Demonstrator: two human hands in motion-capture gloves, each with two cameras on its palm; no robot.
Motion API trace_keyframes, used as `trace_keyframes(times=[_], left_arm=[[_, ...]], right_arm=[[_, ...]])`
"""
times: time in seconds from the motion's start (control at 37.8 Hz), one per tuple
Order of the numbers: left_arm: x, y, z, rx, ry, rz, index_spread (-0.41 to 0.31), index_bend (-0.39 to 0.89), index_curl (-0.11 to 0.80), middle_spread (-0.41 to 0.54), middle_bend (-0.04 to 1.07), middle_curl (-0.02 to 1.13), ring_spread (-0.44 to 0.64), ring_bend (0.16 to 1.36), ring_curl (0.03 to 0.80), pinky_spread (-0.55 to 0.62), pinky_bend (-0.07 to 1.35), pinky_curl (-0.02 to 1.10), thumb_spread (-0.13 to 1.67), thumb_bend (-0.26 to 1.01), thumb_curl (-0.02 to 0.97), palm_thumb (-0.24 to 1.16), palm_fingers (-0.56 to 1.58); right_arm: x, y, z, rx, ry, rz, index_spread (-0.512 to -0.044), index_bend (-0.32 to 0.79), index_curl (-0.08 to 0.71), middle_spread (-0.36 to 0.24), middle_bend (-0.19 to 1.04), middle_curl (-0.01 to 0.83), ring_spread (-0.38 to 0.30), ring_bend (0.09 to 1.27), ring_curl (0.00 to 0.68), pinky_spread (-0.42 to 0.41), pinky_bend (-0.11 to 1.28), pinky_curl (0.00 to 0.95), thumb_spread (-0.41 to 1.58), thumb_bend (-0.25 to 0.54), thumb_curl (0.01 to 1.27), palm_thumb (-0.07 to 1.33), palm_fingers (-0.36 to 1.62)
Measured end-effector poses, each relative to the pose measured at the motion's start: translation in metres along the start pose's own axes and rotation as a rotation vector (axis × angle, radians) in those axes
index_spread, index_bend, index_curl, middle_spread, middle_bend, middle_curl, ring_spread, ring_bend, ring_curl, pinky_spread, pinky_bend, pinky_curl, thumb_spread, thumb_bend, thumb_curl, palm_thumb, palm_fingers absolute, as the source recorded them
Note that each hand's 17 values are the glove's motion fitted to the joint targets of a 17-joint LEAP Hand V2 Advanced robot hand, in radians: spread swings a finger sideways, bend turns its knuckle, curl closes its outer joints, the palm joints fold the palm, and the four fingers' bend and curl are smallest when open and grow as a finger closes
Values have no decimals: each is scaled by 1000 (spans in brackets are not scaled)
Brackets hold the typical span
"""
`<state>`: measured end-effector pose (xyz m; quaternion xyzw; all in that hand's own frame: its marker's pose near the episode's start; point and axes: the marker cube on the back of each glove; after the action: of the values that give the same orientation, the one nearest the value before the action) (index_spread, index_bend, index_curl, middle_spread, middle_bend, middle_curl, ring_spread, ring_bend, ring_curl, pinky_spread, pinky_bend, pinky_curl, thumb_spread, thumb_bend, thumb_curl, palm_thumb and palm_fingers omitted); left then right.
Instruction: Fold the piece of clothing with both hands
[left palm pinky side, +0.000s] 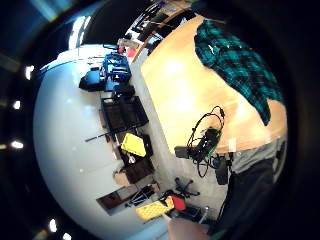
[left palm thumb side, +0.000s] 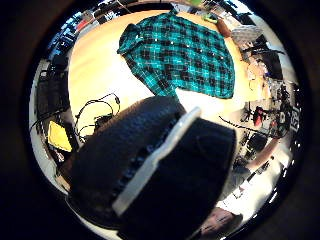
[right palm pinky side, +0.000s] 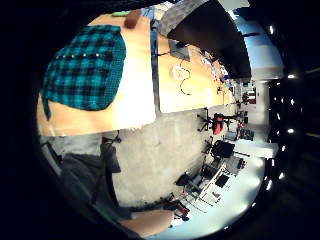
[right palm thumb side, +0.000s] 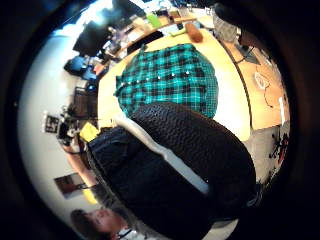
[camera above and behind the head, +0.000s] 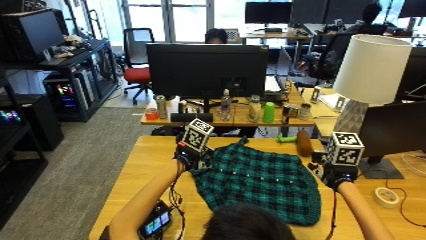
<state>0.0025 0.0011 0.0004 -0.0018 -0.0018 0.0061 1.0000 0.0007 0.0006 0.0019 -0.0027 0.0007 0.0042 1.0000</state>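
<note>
A green and black plaid shirt (camera above and behind the head: 256, 182) lies spread flat on the wooden table (camera above and behind the head: 143, 162), collar toward the far side. My left hand (camera above and behind the head: 188, 156) hovers over the shirt's left shoulder and holds nothing. At the shirt's right edge is my right hand (camera above and behind the head: 333, 174), also empty. Both palm views see the shirt (left palm thumb side: 180, 55) (right palm thumb side: 170, 80) from a distance, lying on the table. A gloved finger (left palm thumb side: 150, 165) crosses the left thumb side view, and another gloved finger (right palm thumb side: 175, 165) crosses the right thumb side view. The shirt (right palm pinky side: 82, 67) (left palm pinky side: 235, 60) also shows in the little finger side views.
A small device with a coiled black cable (camera above and behind the head: 154, 224) lies near the table's front left corner. Beyond the shirt lies a brown cylinder (camera above and behind the head: 304, 143). A tape roll (camera above and behind the head: 386, 196), a dark monitor (camera above and behind the head: 393, 132) and a white lamp (camera above and behind the head: 366, 75) stand at the right.
</note>
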Motion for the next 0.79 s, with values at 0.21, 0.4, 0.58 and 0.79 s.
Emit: trace_keyframes(times=[0.21, 0.4, 0.58, 0.79], left_arm=[[8, 1, 2, -10, -14, 11, -21, 143, 93, 135, 151, 79, 219, 541, 170, 310, 427, 167, 656, -63, 28, -80, 183], [12, -2, 4, -12, -3, 21, -24, 152, 140, 158, 164, 116, 262, 582, 201, 364, 450, 207, 799, -65, 48, -84, 141], [11, -11, 6, -10, 33, 23, -25, 154, 178, 168, 171, 147, 284, 605, 219, 386, 462, 233, 864, -72, 64, -95, 119], [9, -19, 9, -30, 81, 47, -31, 150, 210, 173, 164, 172, 295, 626, 234, 397, 476, 259, 892, -82, 70, -112, 85]], right_arm=[[2, 7, 6, -25, -2, 6, -301, 153, 133, -47, 217, 136, 63, 367, 148, 180, 402, 180, 766, 18, 49, 87, 380], [6, 0, 9, -16, -21, 1, -344, 148, 172, -54, 211, 189, 75, 373, 183, 209, 405, 219, 947, -6, 82, 92, 359], [5, 1, 11, -41, -13, -7, -363, 147, 199, -58, 201, 229, 80, 374, 207, 221, 403, 245, 1038, -14, 107, 95, 348], [6, -1, 10, -32, -6, 3, -369, 137, 218, -51, 198, 267, 83, 374, 230, 226, 401, 268, 1087, -18, 130, 90, 336]])
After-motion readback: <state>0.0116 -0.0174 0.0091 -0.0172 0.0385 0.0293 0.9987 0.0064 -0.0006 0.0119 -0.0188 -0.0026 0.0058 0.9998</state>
